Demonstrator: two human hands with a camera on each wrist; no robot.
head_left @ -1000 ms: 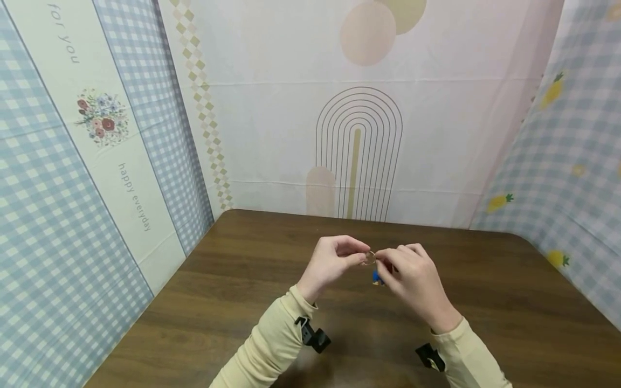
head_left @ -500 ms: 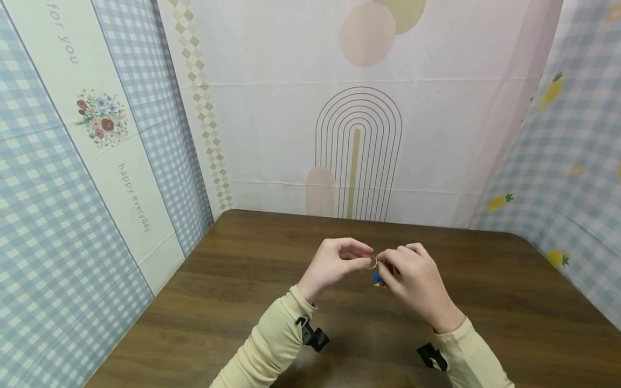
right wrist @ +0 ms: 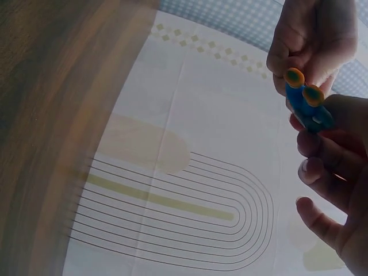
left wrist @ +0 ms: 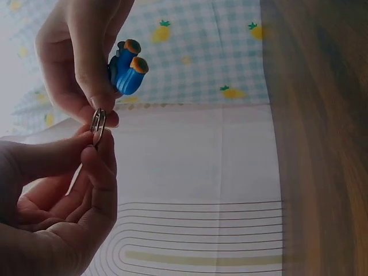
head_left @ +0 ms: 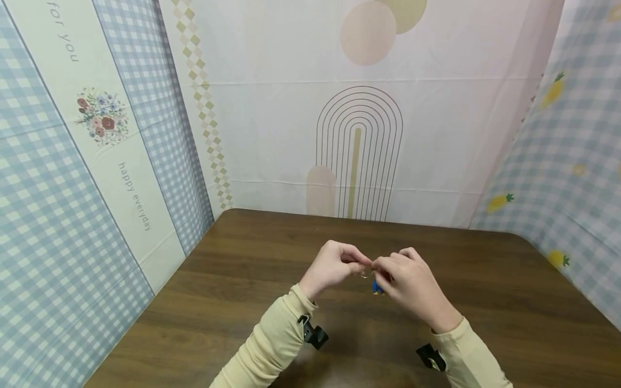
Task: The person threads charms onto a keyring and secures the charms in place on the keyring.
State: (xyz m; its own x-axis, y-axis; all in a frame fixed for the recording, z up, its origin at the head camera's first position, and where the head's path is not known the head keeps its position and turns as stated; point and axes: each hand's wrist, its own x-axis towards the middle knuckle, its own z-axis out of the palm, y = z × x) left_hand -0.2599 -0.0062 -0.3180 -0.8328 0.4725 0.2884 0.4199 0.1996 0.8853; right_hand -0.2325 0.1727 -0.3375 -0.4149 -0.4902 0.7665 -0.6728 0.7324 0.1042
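Both hands meet above the middle of the table over a small keychain. My left hand (head_left: pixel 332 268) pinches its metal split ring (left wrist: pixel 98 127) between thumb and index finger, as the left wrist view shows. My right hand (head_left: pixel 409 285) has thumb and fingers on the keychain at the other side of the ring. A blue figure (left wrist: pixel 127 69) with two orange-rimmed ends hangs by the right hand. In the right wrist view the figure (right wrist: pixel 306 103) lies in front of the right fingertips and hides the ring. What exactly the right fingertips grip is partly hidden.
A brown wooden table (head_left: pixel 262 248) spreads beneath the hands. Behind it hangs a pale cloth (head_left: pixel 271 134) with printed arches, and blue checked cloths hang at the left (head_left: pixel 48 215) and right (head_left: pixel 582 161). Black straps with small mounts (head_left: pixel 315 335) sit on both wrists.
Both hands have sunk slightly, and the blue figure with them. The left fingertips have come up against the right ones. The ring, a round hoop earlier, now shows only as a thin sliver.
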